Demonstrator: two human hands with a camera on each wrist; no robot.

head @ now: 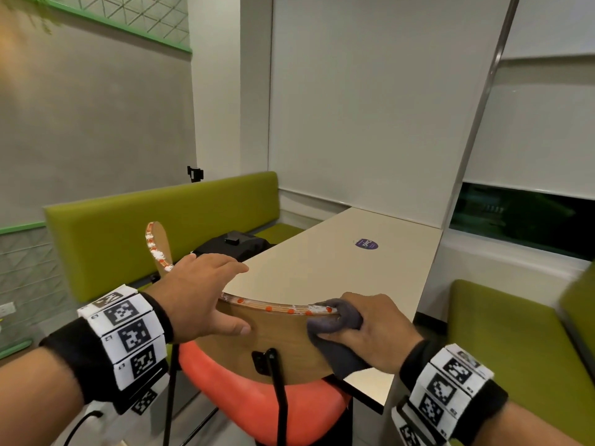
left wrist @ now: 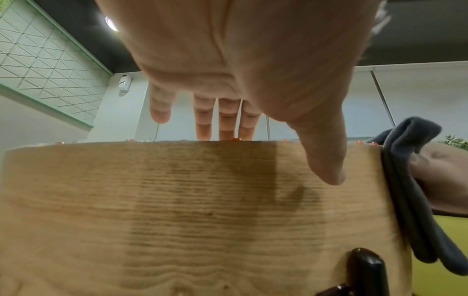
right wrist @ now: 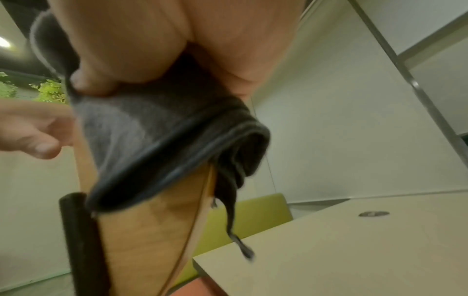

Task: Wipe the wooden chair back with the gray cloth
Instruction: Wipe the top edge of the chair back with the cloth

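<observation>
The curved wooden chair back (head: 273,336) stands in front of me, its top edge dotted with orange spots and white smears. My right hand (head: 363,326) grips the gray cloth (head: 335,320) folded over the right end of that edge; the cloth (right wrist: 142,140) drapes down both faces of the wood (right wrist: 152,230). My left hand (head: 206,294) hovers flat over the middle of the back, fingers straight beyond the top edge, thumb on the near side. In the left wrist view the left hand (left wrist: 243,112) is spread above the wood (left wrist: 177,210), with the cloth (left wrist: 410,180) at the right.
The chair has an orange seat (head: 257,400) and black metal legs (head: 280,397). A beige table (head: 347,262) lies just beyond it, with a purple sticker (head: 366,244). Green benches (head: 161,226) flank the table; a black bag (head: 235,244) sits on the left one.
</observation>
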